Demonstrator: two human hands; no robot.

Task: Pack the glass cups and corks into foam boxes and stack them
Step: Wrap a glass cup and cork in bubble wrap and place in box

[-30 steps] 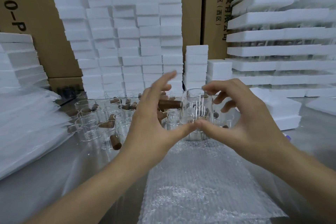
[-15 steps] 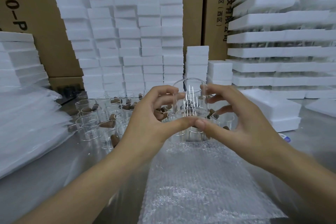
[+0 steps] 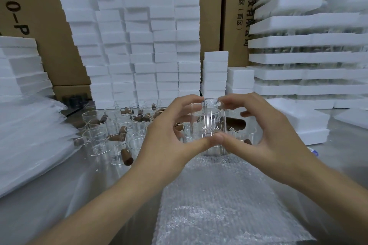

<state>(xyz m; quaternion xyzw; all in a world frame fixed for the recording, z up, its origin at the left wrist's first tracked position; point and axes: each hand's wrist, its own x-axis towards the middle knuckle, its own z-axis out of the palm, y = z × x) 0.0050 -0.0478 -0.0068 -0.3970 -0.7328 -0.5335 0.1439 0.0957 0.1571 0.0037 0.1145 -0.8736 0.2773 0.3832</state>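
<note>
Clear glass cup [image 3: 208, 119], upright, pinched at rim and base by left hand [image 3: 169, 137] and right hand [image 3: 266, 135], loose cups and corks [image 3: 119, 125] behind, bubble wrap [image 3: 215, 201] below, foam box stacks [image 3: 139, 45] beyond

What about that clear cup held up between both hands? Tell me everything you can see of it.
The glass cup is a clear, straight-walled glass cylinder with an open round rim and bright vertical glints. It is upright, raised near the far edge of the bubble wrap. The left hand and right hand grip it from either side: thumbs meet near its base, forefingers curl at the rim. Brown corks and other cups show through it; its contents, if any, are unclear.
</note>
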